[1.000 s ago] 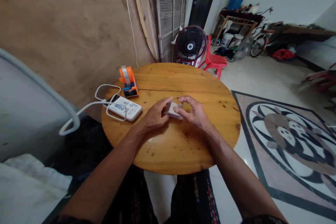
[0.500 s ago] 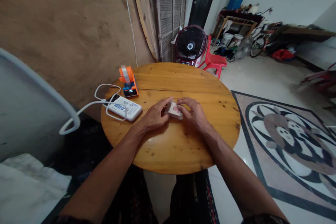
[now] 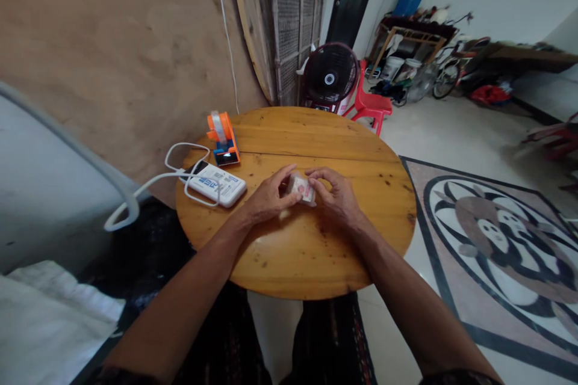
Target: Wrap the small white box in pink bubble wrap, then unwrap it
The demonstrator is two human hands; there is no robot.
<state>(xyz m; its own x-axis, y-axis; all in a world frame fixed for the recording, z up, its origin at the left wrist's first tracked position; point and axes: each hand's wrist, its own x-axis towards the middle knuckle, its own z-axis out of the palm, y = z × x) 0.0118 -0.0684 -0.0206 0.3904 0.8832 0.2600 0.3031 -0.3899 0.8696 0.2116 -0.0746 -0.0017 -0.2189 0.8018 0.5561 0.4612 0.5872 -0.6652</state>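
A small whitish packet [image 3: 303,189] with reddish print, seemingly in clear wrap, lies between my two hands over the middle of the round wooden table [image 3: 289,258]. My left hand [image 3: 271,194] holds its left side, the thumb along the near edge and the fingers curled behind. At the packet's right side is my right hand [image 3: 333,192], its thumb and index finger pinched together at the upper right edge. Whether a bit of wrap sits in that pinch is too small to tell.
An orange and blue tape dispenser [image 3: 224,139] stands at the table's back left. Nearer is a white power bank [image 3: 219,185] with a looped white cable. Beyond the table are a fan [image 3: 329,78] and a red chair [image 3: 371,102].
The packet's printed face shows more now, and my left thumb has moved onto its near edge. My right fingertips have drawn closer together. The view has shifted slightly.
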